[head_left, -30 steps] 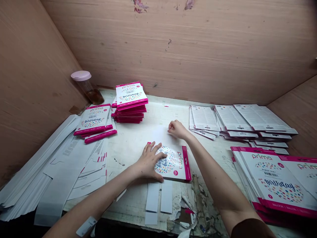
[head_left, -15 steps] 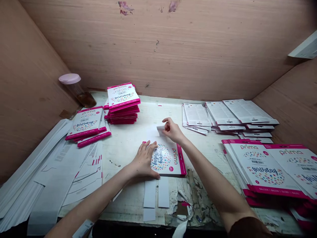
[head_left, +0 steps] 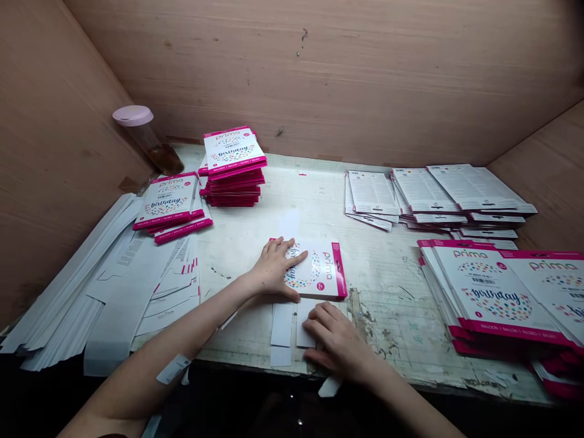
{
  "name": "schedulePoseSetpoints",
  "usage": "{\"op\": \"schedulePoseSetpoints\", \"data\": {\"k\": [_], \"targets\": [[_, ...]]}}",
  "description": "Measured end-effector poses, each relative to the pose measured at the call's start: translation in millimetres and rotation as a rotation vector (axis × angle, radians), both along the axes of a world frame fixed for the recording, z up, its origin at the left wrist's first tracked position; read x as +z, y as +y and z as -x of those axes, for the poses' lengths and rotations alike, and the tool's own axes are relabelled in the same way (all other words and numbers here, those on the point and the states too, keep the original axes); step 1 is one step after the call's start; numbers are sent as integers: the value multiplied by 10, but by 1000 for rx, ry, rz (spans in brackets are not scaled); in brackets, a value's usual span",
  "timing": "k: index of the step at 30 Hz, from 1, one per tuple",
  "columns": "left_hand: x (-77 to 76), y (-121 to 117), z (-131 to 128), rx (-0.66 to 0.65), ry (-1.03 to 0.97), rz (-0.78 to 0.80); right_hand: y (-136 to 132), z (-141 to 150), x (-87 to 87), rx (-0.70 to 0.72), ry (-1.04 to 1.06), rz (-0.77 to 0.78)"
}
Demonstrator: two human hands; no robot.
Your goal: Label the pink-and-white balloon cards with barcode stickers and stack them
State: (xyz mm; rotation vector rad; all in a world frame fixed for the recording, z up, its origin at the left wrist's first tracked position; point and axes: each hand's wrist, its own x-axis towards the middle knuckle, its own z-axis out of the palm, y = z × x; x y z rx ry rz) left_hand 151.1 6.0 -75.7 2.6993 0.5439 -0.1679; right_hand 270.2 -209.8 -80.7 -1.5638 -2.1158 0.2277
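Pressing a white-and-magenta Prima birthday balloon card (head_left: 319, 271) flat at lower centre, the left hand (head_left: 276, 269) lies spread across it; the right hand (head_left: 336, 342), fingers loosely extended, rests on a white paper strip (head_left: 305, 317) just below.

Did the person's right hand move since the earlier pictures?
Yes. The right hand moved toward the person, farther from the stack of Prima balloon packets, and now lies on a white paper strip.
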Motion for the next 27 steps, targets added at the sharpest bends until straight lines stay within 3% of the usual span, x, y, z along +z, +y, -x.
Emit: {"op": "schedulePoseSetpoints", "data": {"k": [5,11,14,17,21,27], "targets": [[7,6,-2,-6,26,41,-12,-24,100,1,67,-100],[-80,40,-36,-63,24,74,539,-241,223,-183,203,-61],[-110,41,-48,-64,-3,91,869,-409,101,-248,227,35],[-88,25,-52,-47,-21,97,1032,-498,-77,-294,245,97],[-40,8,-42,-44,-36,99,1028,-469,-210,-340,269,81],[-16,20,-34,-10,-52,159,1012,-421,-243,-383,276,73]]}}
